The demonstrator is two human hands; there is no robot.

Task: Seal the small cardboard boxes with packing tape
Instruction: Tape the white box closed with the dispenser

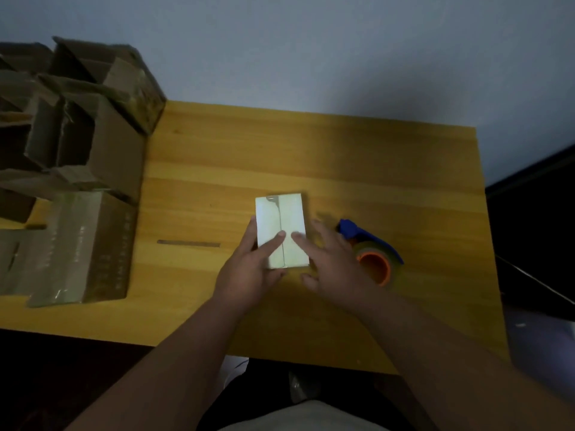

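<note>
A small pale box (pixel 280 219) lies in the middle of the wooden table (pixel 311 150), its two top flaps closed along a centre seam. My left hand (pixel 249 269) lies on the box's left side with a straight finger pressing the left flap. My right hand (pixel 333 262) lies on the right side, its fingers pressing the right flap. A blue tape dispenser (pixel 367 236) with an orange-cored roll of tape (pixel 375 267) sits just right of my right hand.
Several brown cardboard boxes (pixel 77 119) with open flaps are piled at the table's left. A taped box (pixel 84 247) lies in front of them. A thin strip (pixel 188 243) lies on the table left of the box. A dark object (pixel 535 237) stands at the right.
</note>
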